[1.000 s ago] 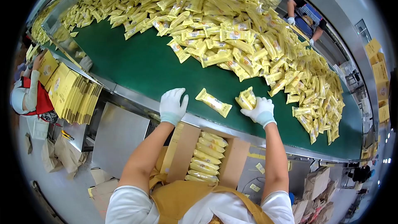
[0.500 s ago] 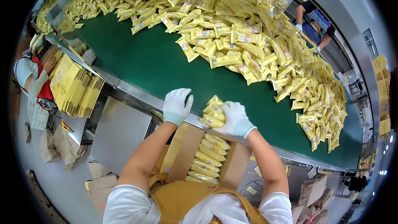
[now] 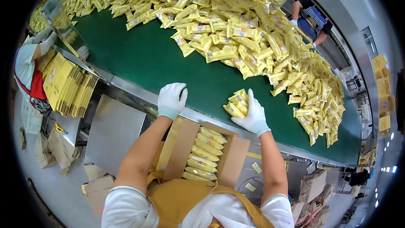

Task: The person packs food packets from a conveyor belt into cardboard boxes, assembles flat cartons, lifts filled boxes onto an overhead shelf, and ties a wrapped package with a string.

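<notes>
My left hand (image 3: 171, 101), in a white glove, hovers by the near edge of the green conveyor belt (image 3: 139, 65). Its fingers are bent, the thumb stands apart, and nothing is in it. My right hand (image 3: 254, 116), also gloved, lies open against a small cluster of yellow snack packets (image 3: 237, 103) on the belt. Its thumb is below the cluster and its fingers stretch along the right side. In front of my body stands an open cardboard box (image 3: 180, 154), with a row of yellow packets (image 3: 204, 152) lying inside.
A large heap of yellow packets (image 3: 249, 33) covers the belt's far and right side. At left, folded yellow cartons (image 3: 69, 85) stand near a co-worker in a red apron (image 3: 36, 85). A metal table (image 3: 116, 133) adjoins my box. Another person (image 3: 310, 21) works across the belt.
My right hand and the packet cluster have moved right and away from the belt's near edge. The fingers have straightened from around the packets. The left co-worker's arms have reached toward the belt.
</notes>
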A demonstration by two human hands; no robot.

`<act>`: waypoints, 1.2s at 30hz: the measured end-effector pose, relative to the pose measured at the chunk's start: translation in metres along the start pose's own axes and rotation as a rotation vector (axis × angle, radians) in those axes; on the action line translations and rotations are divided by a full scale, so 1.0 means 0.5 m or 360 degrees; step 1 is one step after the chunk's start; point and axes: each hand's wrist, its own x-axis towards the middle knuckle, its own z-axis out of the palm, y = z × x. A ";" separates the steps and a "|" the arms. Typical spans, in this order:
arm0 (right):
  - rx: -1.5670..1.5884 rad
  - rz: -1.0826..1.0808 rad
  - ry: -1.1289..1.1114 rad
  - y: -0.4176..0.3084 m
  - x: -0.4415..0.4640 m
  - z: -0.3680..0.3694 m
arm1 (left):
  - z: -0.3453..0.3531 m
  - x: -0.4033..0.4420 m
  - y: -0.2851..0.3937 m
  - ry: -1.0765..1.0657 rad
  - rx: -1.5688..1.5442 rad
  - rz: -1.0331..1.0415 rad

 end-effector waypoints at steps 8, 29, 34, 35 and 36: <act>-0.0177 -0.0630 -0.0101 -0.219 -0.193 -0.199 | 0.004 -0.004 -0.012 0.0005 -0.0023 -0.0014; 0.1032 -0.0779 -0.0521 -0.200 -0.265 0.047 | 0.008 -0.002 -0.045 -0.0064 0.0002 0.0066; 0.0536 0.0503 0.0606 -0.126 -0.201 0.038 | 0.007 -0.001 -0.047 -0.0076 -0.0012 0.0074; 0.0736 0.0458 0.0644 -0.114 -0.178 0.061 | 0.006 0.002 -0.047 -0.0116 -0.0016 0.0072; 0.0939 0.0407 0.0676 -0.103 -0.153 0.088 | 0.000 0.005 -0.047 -0.0159 -0.0015 0.0070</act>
